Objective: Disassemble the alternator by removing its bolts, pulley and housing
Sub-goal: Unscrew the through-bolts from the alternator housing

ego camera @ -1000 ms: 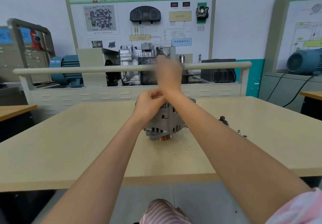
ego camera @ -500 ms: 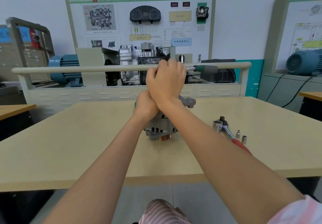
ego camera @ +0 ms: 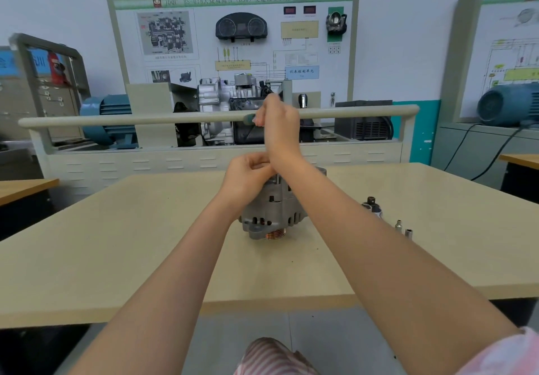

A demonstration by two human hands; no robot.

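Observation:
The grey alternator [ego camera: 274, 214] stands on the table [ego camera: 116, 243] with its copper-coloured pulley [ego camera: 274, 234] facing down. My left hand [ego camera: 248, 175] rests on its top, fingers curled round the thin metal shaft [ego camera: 277, 177] of a wrench that rises from the housing. Above it, my right hand [ego camera: 280, 123] grips the wrench's cross handle, whose green end [ego camera: 249, 118] sticks out to the left of my fist. The bolt under the shaft is hidden by my hands.
To the right of the alternator, a dark socket piece [ego camera: 372, 207] and two small silver sockets [ego camera: 398, 225] [ego camera: 409, 232] lie on the table. A training bench with a cream rail [ego camera: 145, 121] stands behind the table's far edge.
My right hand has turned the wrench handle: half a second ago its green end pointed right, now it points left. The left hand stays on the alternator's top. My right forearm now hides the red-handled ratchet.

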